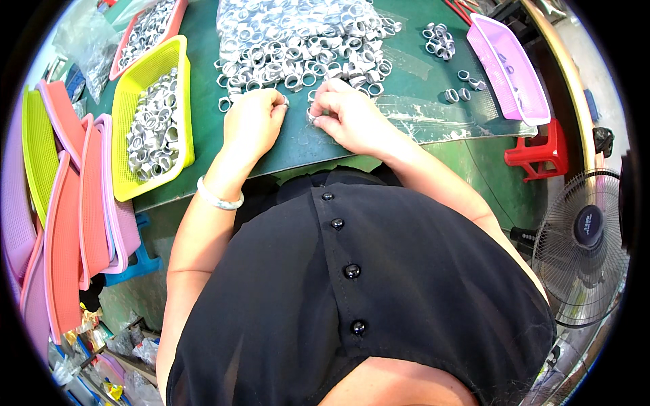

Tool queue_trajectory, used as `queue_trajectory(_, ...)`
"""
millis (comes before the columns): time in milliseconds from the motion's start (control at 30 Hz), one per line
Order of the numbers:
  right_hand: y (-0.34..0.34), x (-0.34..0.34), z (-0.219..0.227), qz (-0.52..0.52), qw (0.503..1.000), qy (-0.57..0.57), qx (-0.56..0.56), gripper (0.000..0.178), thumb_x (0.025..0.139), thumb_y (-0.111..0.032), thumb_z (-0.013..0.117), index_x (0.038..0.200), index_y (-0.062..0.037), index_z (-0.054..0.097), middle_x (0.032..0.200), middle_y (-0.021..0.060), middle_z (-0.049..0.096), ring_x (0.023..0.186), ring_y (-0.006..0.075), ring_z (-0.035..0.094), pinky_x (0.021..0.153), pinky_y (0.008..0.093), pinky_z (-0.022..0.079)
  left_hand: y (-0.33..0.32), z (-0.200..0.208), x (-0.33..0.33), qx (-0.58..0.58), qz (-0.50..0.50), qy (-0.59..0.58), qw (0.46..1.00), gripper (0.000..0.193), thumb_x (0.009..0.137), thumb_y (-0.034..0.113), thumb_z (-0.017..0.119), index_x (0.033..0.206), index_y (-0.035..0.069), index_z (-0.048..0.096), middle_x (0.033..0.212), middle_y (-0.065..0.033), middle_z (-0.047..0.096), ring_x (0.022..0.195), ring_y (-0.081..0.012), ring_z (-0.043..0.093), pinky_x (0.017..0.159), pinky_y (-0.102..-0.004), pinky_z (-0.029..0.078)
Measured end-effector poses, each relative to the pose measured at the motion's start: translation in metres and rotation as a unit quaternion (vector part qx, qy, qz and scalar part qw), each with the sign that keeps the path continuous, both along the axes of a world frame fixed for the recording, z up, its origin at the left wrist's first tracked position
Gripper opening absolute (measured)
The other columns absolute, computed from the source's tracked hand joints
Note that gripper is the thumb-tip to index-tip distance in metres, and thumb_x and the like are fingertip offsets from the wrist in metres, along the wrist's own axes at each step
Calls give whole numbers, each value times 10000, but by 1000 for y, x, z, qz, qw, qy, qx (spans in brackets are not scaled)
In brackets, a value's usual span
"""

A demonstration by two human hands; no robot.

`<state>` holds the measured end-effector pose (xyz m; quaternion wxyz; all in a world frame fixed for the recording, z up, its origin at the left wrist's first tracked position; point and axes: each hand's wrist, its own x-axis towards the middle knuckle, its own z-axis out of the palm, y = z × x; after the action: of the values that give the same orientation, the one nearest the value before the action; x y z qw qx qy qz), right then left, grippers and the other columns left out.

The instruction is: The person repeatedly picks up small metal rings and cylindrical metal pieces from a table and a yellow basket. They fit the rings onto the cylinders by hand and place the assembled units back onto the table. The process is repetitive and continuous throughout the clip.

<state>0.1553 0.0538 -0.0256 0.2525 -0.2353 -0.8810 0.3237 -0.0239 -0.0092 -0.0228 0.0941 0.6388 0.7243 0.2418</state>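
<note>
A large heap of small grey metal rings (298, 57) covers the middle of the green table, part of it under clear plastic. At its near edge my left hand (252, 123) is closed, with thumb and forefinger pinching a grey ring (285, 101). Just to the right, my right hand (352, 116) pinches another grey ring (311, 117) between its fingertips. The two hands are apart, with a narrow strip of tabletop between them. Their curled fingers partly hide both rings.
Left of the heap stands a yellow-green basket (186, 101) of rings, with a red basket (115, 64) behind it. Stacked empty baskets (64, 250) lean at the far left. Loose rings (440, 42) and a pink basket (538, 95) are at right, near a fan (588, 227).
</note>
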Motion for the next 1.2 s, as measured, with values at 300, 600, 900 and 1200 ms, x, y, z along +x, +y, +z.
queue_trajectory(300,-2,-1,13,16,867,203,-456,241,809,-37,565,1039,20,520,881,66,579,733,109,578,658,222,473,-9,4,4,-25,-22,-641,767,122,799,100,636,879,14,603,679,25,533,543,-43,446,484,-172,351)
queue_trajectory(600,-9,-1,13,66,850,238,-466,319,827,-63,572,1115,37,476,953,98,588,835,158,607,709,251,489,-16,-1,23,77,-41,-650,755,255,807,79,623,1046,5,571,849,-32,579,662,-69,520,554,-176,412)
queue_trajectory(900,-14,-1,14,63,852,264,-447,285,839,-64,556,1102,27,492,947,98,604,822,146,606,705,251,487,-19,-4,25,158,-114,-532,824,227,802,45,617,1014,-23,574,843,-44,587,727,-79,551,596,-188,445)
queue_trajectory(1200,-9,4,17,49,795,218,-564,215,883,-175,518,1010,-4,545,816,45,581,644,87,548,565,203,445,-19,14,23,-55,6,-805,591,309,925,302,430,843,22,530,711,-26,509,495,-62,376,423,-167,295)
